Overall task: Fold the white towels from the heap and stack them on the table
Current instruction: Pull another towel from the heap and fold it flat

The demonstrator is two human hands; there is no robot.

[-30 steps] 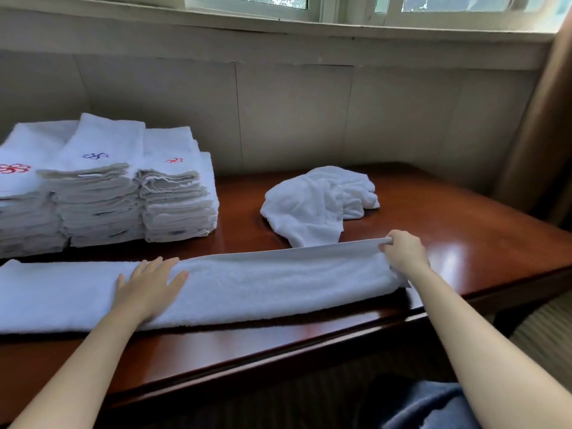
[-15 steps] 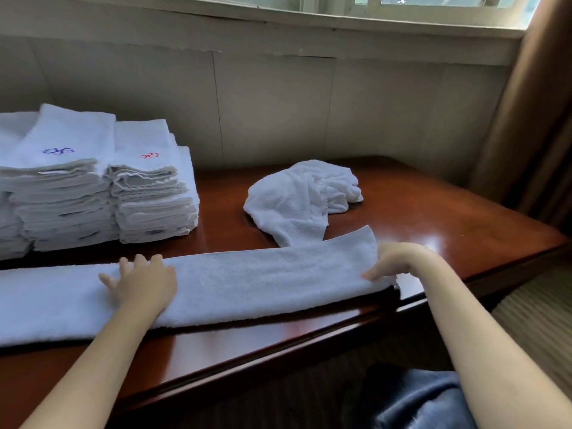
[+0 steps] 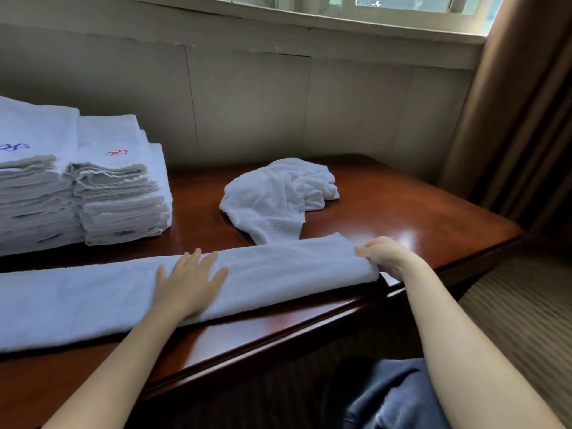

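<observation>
A long white towel point(image 3: 278, 267), folded lengthwise into a strip, lies along the front edge of the wooden table point(image 3: 402, 205). My left hand point(image 3: 188, 283) rests flat on its middle with fingers spread. My right hand point(image 3: 387, 255) pinches the towel's right end at the table edge. Behind the strip sits the heap, a crumpled white towel point(image 3: 275, 196). Stacks of folded white towels point(image 3: 117, 187) with small red and blue embroidery stand at the back left.
A panelled wall runs behind the table under a window sill. A brown curtain point(image 3: 520, 119) hangs at the right. Striped carpet point(image 3: 520, 320) lies beyond the table's right corner. My knee in blue cloth point(image 3: 387, 397) is below the table edge.
My view has shifted right, so the stacks sit further left. My left hand slid right along the strip. My right hand went from the far corner to gripping the towel's end.
</observation>
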